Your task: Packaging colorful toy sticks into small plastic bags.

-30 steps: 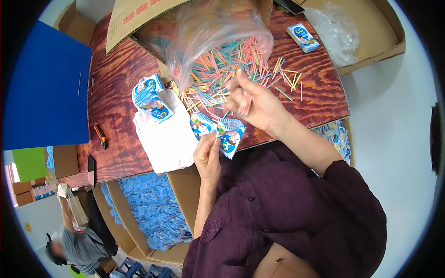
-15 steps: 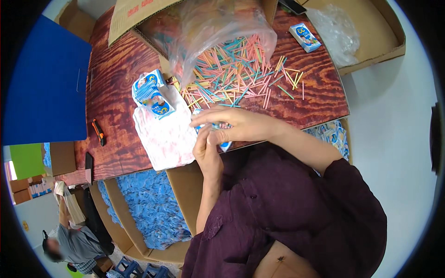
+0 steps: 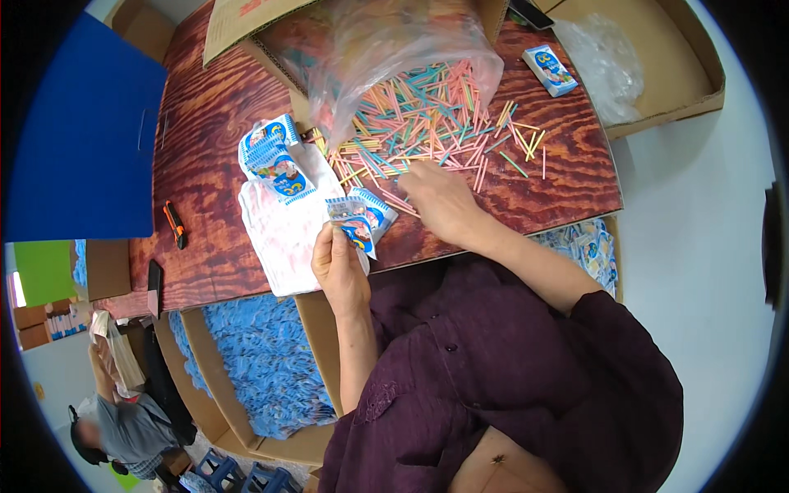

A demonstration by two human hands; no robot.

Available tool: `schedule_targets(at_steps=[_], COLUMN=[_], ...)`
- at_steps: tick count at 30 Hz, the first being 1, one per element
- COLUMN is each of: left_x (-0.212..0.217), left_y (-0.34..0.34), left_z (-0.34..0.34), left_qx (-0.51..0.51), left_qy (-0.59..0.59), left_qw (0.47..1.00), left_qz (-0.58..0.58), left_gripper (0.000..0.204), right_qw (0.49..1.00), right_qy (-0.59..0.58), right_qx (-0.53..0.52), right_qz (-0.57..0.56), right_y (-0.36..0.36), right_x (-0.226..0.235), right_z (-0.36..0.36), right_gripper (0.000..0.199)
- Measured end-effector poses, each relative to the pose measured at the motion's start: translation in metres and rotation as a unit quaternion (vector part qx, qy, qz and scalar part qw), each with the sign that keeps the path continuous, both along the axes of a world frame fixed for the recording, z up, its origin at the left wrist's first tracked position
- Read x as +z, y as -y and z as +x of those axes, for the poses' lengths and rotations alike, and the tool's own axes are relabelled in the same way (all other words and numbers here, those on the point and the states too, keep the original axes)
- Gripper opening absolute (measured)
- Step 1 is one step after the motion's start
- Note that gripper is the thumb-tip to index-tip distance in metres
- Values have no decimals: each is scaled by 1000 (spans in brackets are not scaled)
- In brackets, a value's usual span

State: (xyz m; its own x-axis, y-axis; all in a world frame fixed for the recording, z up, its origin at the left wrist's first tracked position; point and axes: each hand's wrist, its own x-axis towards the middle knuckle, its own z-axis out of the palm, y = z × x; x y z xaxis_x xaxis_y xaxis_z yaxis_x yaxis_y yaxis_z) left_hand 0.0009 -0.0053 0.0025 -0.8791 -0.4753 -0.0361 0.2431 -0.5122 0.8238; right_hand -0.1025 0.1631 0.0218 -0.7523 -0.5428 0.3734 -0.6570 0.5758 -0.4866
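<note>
My left hand (image 3: 340, 267) pinches a small blue-and-white printed packet (image 3: 358, 232) between thumb and fingers. A similar packet (image 3: 376, 210) lies right behind it, partly covered. My right hand (image 3: 442, 201) is at the near edge of a heap of thin pink, yellow and teal sticks (image 3: 423, 115), its fingers curled down. What its fingertips hold, if anything, is hidden. A few pink sticks (image 3: 398, 202) are beside that hand. Left of the heap, several flat packets (image 3: 278, 160) lie overlapping on a folded white cloth (image 3: 271, 234) with pinkish stains.
The sticks spill from a clear plastic bag (image 3: 378, 66) in a tipped cardboard box. A small carton (image 3: 550, 71), an orange cutter (image 3: 174, 224) and a dark flat object (image 3: 154, 287) lie on the table. Below stand boxes of blue wrappers (image 3: 263, 361). A person (image 3: 136, 427) is at far left.
My hands, together before, have moved apart. The right has gone to the sticks' near edge, while the left has moved slightly left, holding a packet. The view has shifted a little.
</note>
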Motion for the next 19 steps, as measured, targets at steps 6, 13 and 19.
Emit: schedule_targets(at_steps=[6, 13, 19], left_x=[-2, -2, -3], left_y=[-4, -7, -6], left_z=[5, 7, 8], left_qx=[-22, -40, -72], left_qy=[-7, 10, 13], left_qw=[1000, 993, 978], left_qz=[-20, -115, -195], left_gripper=[20, 20, 22], right_qw=[999, 866, 902], right_qy=[-47, 369, 186], right_qx=[14, 63, 105], right_qz=[12, -333, -376], right_y=[-11, -18, 0], right_x=[-7, 67, 85], right_z=[-24, -21, 18], right_gripper=[14, 28, 38])
